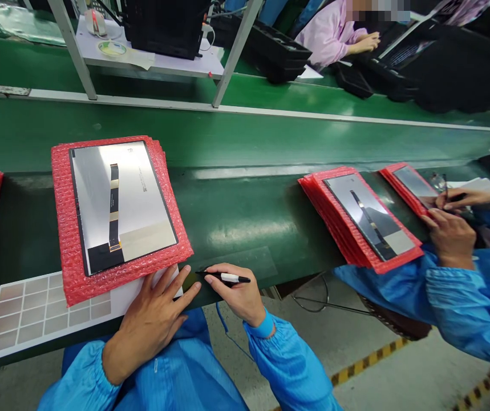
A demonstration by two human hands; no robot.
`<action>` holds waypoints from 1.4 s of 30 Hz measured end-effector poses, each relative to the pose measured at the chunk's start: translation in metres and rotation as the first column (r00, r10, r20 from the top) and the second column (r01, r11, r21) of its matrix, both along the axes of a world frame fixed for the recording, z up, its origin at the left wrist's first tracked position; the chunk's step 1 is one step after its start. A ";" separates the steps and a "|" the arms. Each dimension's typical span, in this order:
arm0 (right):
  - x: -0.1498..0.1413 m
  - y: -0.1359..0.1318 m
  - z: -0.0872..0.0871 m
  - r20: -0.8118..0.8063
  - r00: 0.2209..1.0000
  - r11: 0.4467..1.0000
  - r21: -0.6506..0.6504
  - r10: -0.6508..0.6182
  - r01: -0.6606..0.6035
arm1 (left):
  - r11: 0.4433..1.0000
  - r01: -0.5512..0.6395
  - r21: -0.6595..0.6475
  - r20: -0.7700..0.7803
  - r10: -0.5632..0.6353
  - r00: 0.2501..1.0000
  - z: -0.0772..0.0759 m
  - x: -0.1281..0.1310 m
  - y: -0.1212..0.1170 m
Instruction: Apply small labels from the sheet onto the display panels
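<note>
- The green conveyor surface (pixel 236 200) is carrying everything in front of you, while a co-worker's hands (pixel 450 234) are working towards its right end, well apart from yours.
- A stack of red bubble-wrap sleeves (pixel 73 240) is sitting left of centre, near the surface's front edge.
- A silver-backed display panel (pixel 142 188) is lying on that stack. It's likely light but stiff and fragile, so you'd best take it by its long edges.
- A white sheet of beige labels (pixel 43 314) is sticking out from under the stack.
- Your left hand (pixel 150 328) is lying open on that sheet, fingers spread.
- Your right hand (pixel 234 291) is closed around a marker pen (pixel 227 278), its tip just beside the wrap.
- A dark-and-gold flex ribbon (pixel 114 205) is lying along the panel. It looks delicate, so you're better off not gripping it.
</note>
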State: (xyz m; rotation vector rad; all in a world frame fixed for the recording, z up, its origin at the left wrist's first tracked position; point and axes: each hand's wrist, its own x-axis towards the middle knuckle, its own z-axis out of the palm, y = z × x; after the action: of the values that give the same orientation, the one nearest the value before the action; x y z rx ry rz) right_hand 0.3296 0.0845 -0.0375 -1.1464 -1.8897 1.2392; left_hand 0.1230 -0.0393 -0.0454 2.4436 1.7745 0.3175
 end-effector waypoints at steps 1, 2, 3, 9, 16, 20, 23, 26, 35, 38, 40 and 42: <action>0.000 0.000 0.000 -0.002 1.000 1.000 -0.004 -0.002 0.002 | 1.000 0.000 0.005 0.000 0.000 1.000 0.000 0.000 0.000; 0.000 0.000 0.000 -0.005 1.000 1.000 -0.010 -0.005 0.005 | 1.000 0.000 0.009 -0.001 0.000 1.000 0.000 0.000 0.000; 0.000 0.000 0.000 -0.007 1.000 1.000 -0.016 -0.008 0.008 | 1.000 0.000 0.012 -0.002 0.000 1.000 0.000 0.000 0.000; -0.001 -0.001 0.000 -0.010 0.999 0.998 -0.051 -0.034 0.033 | 1.000 0.002 0.006 0.006 -0.002 1.000 -0.001 0.000 0.000; 0.004 -0.001 0.002 -0.018 0.999 0.991 -0.131 -0.043 0.040 | 1.000 0.004 -0.006 0.028 -0.003 1.000 -0.002 0.000 -0.002; 0.012 0.002 0.008 -0.031 0.995 0.986 -0.143 -0.096 0.090 | 1.000 0.011 -0.019 0.046 -0.010 0.999 -0.001 -0.001 -0.002; 0.017 0.006 0.016 -0.083 0.985 0.981 -0.128 -0.153 0.142 | 1.000 -0.001 0.020 0.102 -0.001 0.995 0.000 -0.001 -0.001; 0.014 0.012 0.027 -0.179 0.969 0.981 -0.116 -0.172 0.152 | 0.973 -0.008 0.231 0.263 -0.054 0.963 0.006 -0.002 -0.003; -0.063 0.028 0.083 -0.288 0.957 0.998 -0.056 -0.023 0.007 | 0.825 0.023 0.564 0.325 -0.248 0.913 0.086 -0.082 -0.019; -0.096 0.032 0.096 -0.227 0.972 0.998 -0.010 0.059 -0.063 | 0.804 0.022 0.595 0.266 -0.222 0.938 0.092 -0.127 0.001; -0.114 0.034 0.100 -0.183 0.978 0.995 0.013 0.099 -0.098 | 0.797 0.058 0.601 0.263 -0.265 0.928 0.085 -0.149 0.016; -0.128 0.035 0.101 -0.149 0.981 0.992 0.008 0.127 -0.127 | 0.793 0.082 0.604 0.290 -0.314 0.904 0.074 -0.160 0.025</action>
State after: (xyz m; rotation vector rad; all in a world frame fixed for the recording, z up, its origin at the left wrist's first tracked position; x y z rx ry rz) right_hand 0.2014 0.1199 0.0632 -0.9185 -1.8728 1.3566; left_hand -0.0370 -0.0142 0.0284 2.6473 1.3636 1.3908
